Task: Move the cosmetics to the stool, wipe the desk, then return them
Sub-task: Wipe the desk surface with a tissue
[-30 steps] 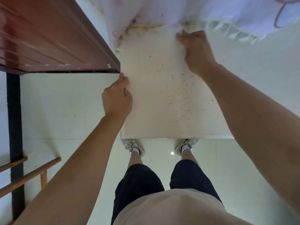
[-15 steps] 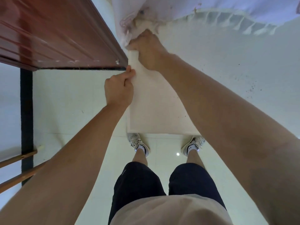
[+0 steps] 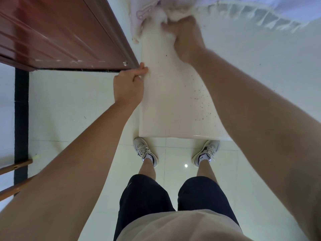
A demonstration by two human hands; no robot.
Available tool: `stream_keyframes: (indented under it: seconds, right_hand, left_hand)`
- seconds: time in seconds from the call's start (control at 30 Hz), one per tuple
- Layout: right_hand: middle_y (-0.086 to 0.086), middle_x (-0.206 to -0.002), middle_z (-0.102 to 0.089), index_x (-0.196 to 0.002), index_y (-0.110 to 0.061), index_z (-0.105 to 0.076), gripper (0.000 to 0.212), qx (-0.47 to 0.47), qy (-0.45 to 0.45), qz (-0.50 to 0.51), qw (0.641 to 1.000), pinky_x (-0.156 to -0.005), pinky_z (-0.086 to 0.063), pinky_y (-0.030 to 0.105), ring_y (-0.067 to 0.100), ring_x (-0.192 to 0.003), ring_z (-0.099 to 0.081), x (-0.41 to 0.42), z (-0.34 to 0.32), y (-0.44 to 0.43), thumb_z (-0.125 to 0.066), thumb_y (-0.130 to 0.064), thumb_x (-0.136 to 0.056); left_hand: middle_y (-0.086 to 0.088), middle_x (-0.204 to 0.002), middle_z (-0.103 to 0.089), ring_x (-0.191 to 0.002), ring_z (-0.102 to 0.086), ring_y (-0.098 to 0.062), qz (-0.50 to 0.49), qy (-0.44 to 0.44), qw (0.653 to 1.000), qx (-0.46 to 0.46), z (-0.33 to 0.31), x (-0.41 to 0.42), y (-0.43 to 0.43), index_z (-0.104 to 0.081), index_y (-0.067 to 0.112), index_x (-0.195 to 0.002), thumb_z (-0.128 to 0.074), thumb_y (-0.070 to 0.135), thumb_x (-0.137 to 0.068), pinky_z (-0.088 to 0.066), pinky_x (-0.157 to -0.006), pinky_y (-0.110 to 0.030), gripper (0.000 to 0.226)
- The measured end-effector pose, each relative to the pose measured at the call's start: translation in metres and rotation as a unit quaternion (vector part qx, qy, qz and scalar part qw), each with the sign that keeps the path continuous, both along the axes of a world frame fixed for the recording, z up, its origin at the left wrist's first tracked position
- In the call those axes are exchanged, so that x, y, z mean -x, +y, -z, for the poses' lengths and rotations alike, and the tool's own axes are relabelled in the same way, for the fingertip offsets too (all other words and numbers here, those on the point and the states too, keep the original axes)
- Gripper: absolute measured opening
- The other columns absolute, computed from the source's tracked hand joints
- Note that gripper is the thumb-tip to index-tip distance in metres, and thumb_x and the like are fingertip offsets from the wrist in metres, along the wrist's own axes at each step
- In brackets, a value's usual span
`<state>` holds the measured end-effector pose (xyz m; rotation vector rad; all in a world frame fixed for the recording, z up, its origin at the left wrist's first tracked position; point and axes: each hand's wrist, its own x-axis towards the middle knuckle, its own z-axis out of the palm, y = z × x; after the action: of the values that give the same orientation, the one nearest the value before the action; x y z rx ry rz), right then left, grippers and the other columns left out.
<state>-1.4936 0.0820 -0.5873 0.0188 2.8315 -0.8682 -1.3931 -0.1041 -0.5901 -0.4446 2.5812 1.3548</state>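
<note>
Only 1 trace of writing shows: a small dark mark on each white sock (image 3: pixel 202 158) above the 2 white lace-up sneakers (image 3: pixel 144 150), too small to read. Just beyond the toes lies the near edge of the white rectangular tabletop (image 3: pixel 173 105), flecked with dark specks toward its right side. The left hand (image 3: pixel 129 87) has its fingers curled and pinches the tabletop's left edge, right beside the corner of a red-brown wooden panel (image 3: pixel 60 37). The right hand (image 3: pixel 186 42) is at the far end of the tabletop, fingers clenched on a crumpled white wad (image 3: pixel 169 36); motion blur makes it impossible to tell cloth from tissue. The right forearm hides the tabletop's right edge. Behind that hand, a pale pink fabric with a frilled hem (image 3: pixel 251 16) meets the tabletop's far end and is cut off by the top of the frame.
</note>
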Motion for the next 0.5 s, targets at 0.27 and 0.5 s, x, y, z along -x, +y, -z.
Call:
stream_keyframes:
  seconds: [0.27,0.5]
  right_hand:
    - [0.011,-0.13,-0.059,-0.133,-0.023,-0.062,0.055,0.033,-0.067,-0.19,0.979,-0.103,-0.033,0.017,0.026,-0.12,-0.051,-0.11,-0.015,0.028,-0.043,0.009,-0.092]
    - [0.001,-0.128,-0.065,-0.124,-0.017,-0.068,0.054,0.091,0.131,0.163,0.974,-0.106,-0.042,0.017,0.004,-0.12,-0.059,-0.113,-0.05,0.174,-0.037,0.004,-0.085]
  left_hand:
    - [0.001,-0.109,-0.073,-0.104,-0.065,-0.021,-0.117,-0.007,0.993,-0.012,-0.013,-0.017,0.023,-0.076,0.022,-0.104,-0.038,0.014,-0.076,-0.048,-0.095,-0.028,0.048]
    - [-0.003,-0.156,-0.032,-0.141,-0.035,-0.016,-0.052,0.047,0.989,0.133,0.003,-0.049,0.059,-0.04,0.013,-0.147,-0.031,-0.001,-0.09,-0.016,-0.105,-0.007,0.06]
